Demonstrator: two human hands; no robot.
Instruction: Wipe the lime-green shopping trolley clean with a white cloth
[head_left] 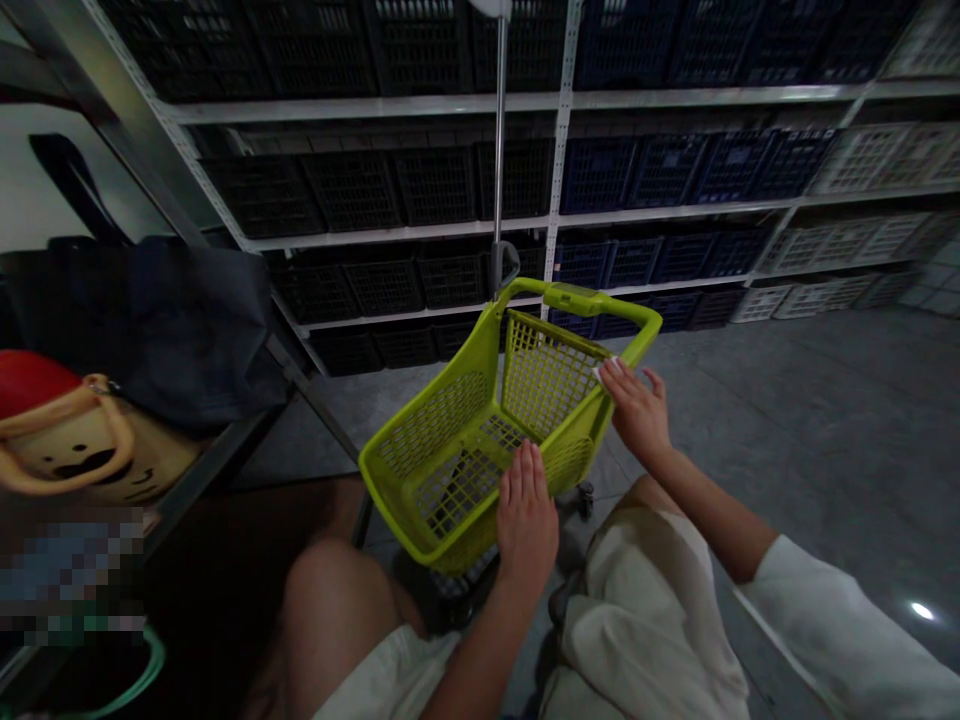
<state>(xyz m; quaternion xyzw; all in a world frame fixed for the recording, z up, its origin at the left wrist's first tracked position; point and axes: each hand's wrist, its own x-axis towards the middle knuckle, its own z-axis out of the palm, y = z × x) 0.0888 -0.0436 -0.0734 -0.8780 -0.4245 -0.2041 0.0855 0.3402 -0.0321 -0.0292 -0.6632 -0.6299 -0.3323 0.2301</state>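
A lime-green plastic basket trolley stands on the floor in front of my knees, tilted, with its handle toward the shelves. My left hand lies flat on the near wall of the basket, fingers stretched out together. My right hand rests on the basket's right rim near the handle's base. Its fingers press a small white cloth against the plastic. The basket holds nothing. A metal pole rises behind the handle.
Long shelves of dark crates fill the back, with white crates at the right. At the left stands a metal rack with a dark bag and a yellow bag with a face. Grey tiled floor lies to the right.
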